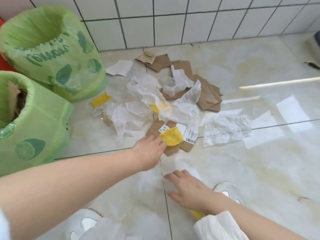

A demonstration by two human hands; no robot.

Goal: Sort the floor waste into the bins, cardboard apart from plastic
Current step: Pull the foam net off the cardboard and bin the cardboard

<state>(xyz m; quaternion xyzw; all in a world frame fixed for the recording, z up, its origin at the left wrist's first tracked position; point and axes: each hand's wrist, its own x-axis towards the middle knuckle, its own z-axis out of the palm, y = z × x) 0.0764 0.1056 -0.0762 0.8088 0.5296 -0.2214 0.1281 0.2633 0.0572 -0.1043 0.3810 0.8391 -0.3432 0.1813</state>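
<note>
**A:** ok so what's the floor looking like?

**B:** messy lol. There's a heap of waste in the middle of the pale glossy floor, just out from the white tiled wall. Brown cardboard pieces sit at the far side of it, crumpled white plastic wrap is spread over the middle, and a small yellow foam piece lies at the left edge, near the bins.

**A:** and the bins?

**B:** two, both on the left, both lined with green printed bags. The far bin is next to the wall, the near bin is closer to the person and has something brownish inside, can't tell what exactly.

**A:** hands?

**B:** the left hand is stretched out to the near edge of the heap, fingertips touching a yellow foam net that lies on a cardboard scrap with white barcode labels. Honestly can't tell if it's actually pinching the net or only touching it, the fingers hide the contact. The right hand is lower down, fingers spread flat and relaxed, pressing on a white plastic sheet on the floor, not gripping anything.

**A:** anything else?

**B:** a separate crumpled clear plastic sheet to the right of the heap, and white slippers at the bottom.
</note>
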